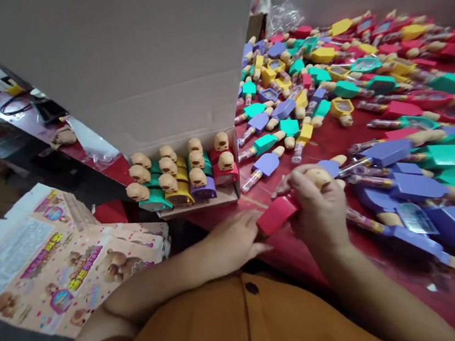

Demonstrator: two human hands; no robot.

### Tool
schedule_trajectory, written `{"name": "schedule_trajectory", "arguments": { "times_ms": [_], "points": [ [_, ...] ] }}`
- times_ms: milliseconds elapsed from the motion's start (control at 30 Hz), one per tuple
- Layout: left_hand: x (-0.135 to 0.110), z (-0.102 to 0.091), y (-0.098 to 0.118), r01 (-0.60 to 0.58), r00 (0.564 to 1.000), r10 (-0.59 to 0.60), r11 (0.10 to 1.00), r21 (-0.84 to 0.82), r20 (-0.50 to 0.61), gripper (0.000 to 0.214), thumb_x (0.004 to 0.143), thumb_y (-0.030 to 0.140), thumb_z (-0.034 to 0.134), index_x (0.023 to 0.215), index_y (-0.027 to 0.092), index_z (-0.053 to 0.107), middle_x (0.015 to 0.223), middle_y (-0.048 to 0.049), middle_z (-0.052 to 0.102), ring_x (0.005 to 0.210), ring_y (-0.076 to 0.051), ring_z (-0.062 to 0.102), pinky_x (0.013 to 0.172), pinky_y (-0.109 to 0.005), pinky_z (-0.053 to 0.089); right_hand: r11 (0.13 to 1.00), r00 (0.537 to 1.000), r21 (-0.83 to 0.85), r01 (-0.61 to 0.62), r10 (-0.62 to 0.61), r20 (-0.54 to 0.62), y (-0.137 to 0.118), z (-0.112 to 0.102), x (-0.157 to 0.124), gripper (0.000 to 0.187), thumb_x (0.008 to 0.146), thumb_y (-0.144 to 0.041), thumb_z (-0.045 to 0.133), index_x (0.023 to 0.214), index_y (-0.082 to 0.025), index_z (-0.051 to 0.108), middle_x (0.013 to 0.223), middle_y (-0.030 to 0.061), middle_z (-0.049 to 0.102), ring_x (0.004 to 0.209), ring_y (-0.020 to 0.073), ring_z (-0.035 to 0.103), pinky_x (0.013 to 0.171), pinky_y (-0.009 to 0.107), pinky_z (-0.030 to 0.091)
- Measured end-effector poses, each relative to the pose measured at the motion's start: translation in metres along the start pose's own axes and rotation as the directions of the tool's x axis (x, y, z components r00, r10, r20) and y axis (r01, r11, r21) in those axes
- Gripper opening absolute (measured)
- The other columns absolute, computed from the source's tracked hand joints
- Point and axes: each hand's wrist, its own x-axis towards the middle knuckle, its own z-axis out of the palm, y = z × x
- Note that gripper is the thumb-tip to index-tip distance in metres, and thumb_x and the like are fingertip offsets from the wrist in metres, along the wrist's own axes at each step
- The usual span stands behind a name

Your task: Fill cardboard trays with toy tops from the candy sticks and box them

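Observation:
My right hand (318,203) is closed around a red toy container (278,214) with a tan bear head (317,176), held above the table. My left hand (236,241) is at the lower end of that toy, its fingers and thumb apart; whether they touch it is hard to tell. Just beyond my left hand, an open cardboard display box (199,207) holds several bear-head toys (178,190) in columns of green, yellow, purple and red, heads uppermost. Its tall grey lid (148,64) stands up behind them.
Many loose bear-head toys (268,162) with candy tubes cover the red table (263,193) to the right. Flattened printed boxes (56,263) are stacked at the left. Clear plastic wrap (285,17) lies at the back. A dark device (49,109) sits far left.

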Motion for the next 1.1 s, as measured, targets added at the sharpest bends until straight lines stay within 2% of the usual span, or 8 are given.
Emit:
{"name": "schedule_trajectory", "arguments": {
  "times_ms": [100, 167, 200, 267, 433, 633, 900, 1100],
  "points": [
    [-0.019, -0.054, -0.018, -0.112, 0.969, 0.147, 0.978, 0.178, -0.197, 0.025, 0.091, 0.018, 0.047, 0.115, 0.021, 0.053, 0.112, -0.003, 0.064, 0.109, -0.014, 0.059, 0.097, -0.028, 0.048, 0.93, 0.928, 0.06, 0.363, -0.355, -0.113, 0.007, 0.027, 0.012, 0.017, 0.082, -0.032, 0.061, 0.078, -0.021, 0.049, 0.059, -0.0047, 0.052, 0.052, 0.0129, 0.053, 0.053, 0.029, 0.048],
    [-0.031, -0.088, -0.037, 0.022, 0.882, 0.14, 0.941, 0.337, -0.45, 0.03, 0.088, 0.014, 0.047, 0.116, 0.021, 0.055, 0.117, -0.0045, 0.062, 0.119, -0.017, 0.052, 0.104, -0.035, 0.041, 0.848, 0.842, -0.029, 0.53, -0.53, -0.101, 0.016, 0.038, 0.018, 0.014, 0.084, -0.03, 0.058, 0.082, -0.022, 0.047, 0.063, -0.0039, 0.055, 0.055, 0.014, 0.055, 0.056, 0.031, 0.048],
    [-0.035, -0.1, -0.048, 0.097, 0.858, 0.127, 0.911, 0.4, -0.497, 0.031, 0.089, 0.016, 0.047, 0.118, 0.022, 0.055, 0.121, -0.0051, 0.06, 0.125, -0.02, 0.047, 0.108, -0.04, 0.036, 0.817, 0.816, -0.099, 0.569, -0.575, -0.055, 0.022, 0.042, 0.02, 0.013, 0.084, -0.029, 0.058, 0.084, -0.023, 0.047, 0.066, -0.003, 0.055, 0.057, 0.0146, 0.056, 0.058, 0.032, 0.048],
    [-0.039, -0.114, -0.067, 0.171, 0.89, 0.075, 0.859, 0.482, -0.45, 0.033, 0.092, 0.024, 0.045, 0.124, 0.024, 0.052, 0.13, -0.0057, 0.055, 0.132, -0.024, 0.038, 0.111, -0.046, 0.03, 0.767, 0.799, -0.244, 0.593, -0.598, 0.064, 0.031, 0.048, 0.021, 0.013, 0.084, -0.026, 0.058, 0.087, -0.024, 0.046, 0.07, -0.0009, 0.055, 0.061, 0.0155, 0.057, 0.06, 0.034, 0.048],
    [-0.035, -0.114, -0.084, 0.17, 0.96, -0.025, 0.844, 0.508, -0.279, 0.037, 0.096, 0.026, 0.039, 0.13, 0.017, 0.047, 0.136, -0.0067, 0.05, 0.138, -0.024, 0.028, 0.11, -0.044, 0.034, 0.616, 0.729, -0.413, 0.67, -0.65, 0.213, 0.035, 0.058, 0.024, 0.014, 0.084, -0.023, 0.056, 0.09, -0.024, 0.043, 0.076, 0.0019, 0.053, 0.066, 0.0162, 0.056, 0.063, 0.035, 0.049],
    [-0.035, -0.116, -0.08, 0.197, 0.967, -0.09, 0.859, 0.473, -0.24, 0.038, 0.097, 0.031, 0.036, 0.132, 0.021, 0.045, 0.139, -0.0052, 0.046, 0.139, -0.025, 0.025, 0.113, -0.045, 0.03, 0.626, 0.736, -0.497, 0.601, -0.676, 0.038, 0.038, 0.055, 0.035, 0.013, 0.085, -0.025, 0.054, 0.089, -0.022, 0.043, 0.078, 0.0012, 0.05, 0.069, 0.0159, 0.053, 0.068, 0.036, 0.048],
    [-0.035, -0.117, -0.082, 0.176, 0.972, -0.092, 0.893, 0.415, -0.214, 0.04, 0.097, 0.035, 0.032, 0.134, 0.02, 0.04, 0.142, -0.0075, 0.04, 0.139, -0.03, 0.022, 0.112, -0.052, 0.027, 0.436, 0.631, -0.511, 0.74, -0.713, 0.305, 0.035, 0.064, 0.039, 0.015, 0.084, -0.022, 0.052, 0.091, -0.023, 0.039, 0.076, 0.0012, 0.048, 0.069, 0.0165, 0.052, 0.066, 0.036, 0.046],
    [-0.035, -0.117, -0.086, 0.154, 0.973, -0.047, 0.86, 0.487, -0.225, 0.038, 0.098, 0.035, 0.031, 0.132, 0.02, 0.041, 0.14, -0.0096, 0.042, 0.138, -0.029, 0.025, 0.108, -0.051, 0.033, 0.463, 0.621, -0.432, 0.774, -0.691, 0.37, 0.034, 0.054, 0.052, 0.018, 0.082, -0.017, 0.054, 0.091, -0.024, 0.039, 0.074, 0.0002, 0.046, 0.063, 0.0156, 0.05, 0.061, 0.033, 0.043]
  ]
}}
